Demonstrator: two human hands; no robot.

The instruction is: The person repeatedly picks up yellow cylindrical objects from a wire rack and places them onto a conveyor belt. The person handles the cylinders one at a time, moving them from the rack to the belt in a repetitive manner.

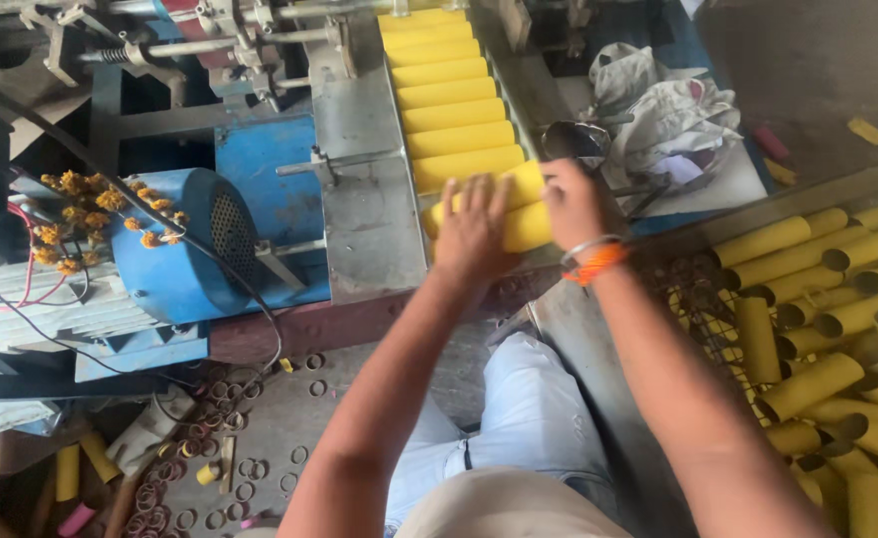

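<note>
Cluttered around a blue motor (185, 244), the workshop machine carries a metal feed tray (359, 199) lined crosswise with yellow cardboard tubes (449, 95), and both hands, left (474, 229) flat-fingered and right (571, 204) wrapped round the end, steady the nearest yellow tube (524, 227) so it sits square in the row.

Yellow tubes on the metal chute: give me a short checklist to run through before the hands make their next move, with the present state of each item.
1. Both hands on the nearest tubes: ok; left hand and right hand press on the yellow tubes.
2. Tubes ahead lie side by side on the metal chute: ok.
3. Supply pile of tubes at the right: ok.
4. Grip closed around a tube: cannot tell.
5. Blue motor running: cannot tell.
</note>
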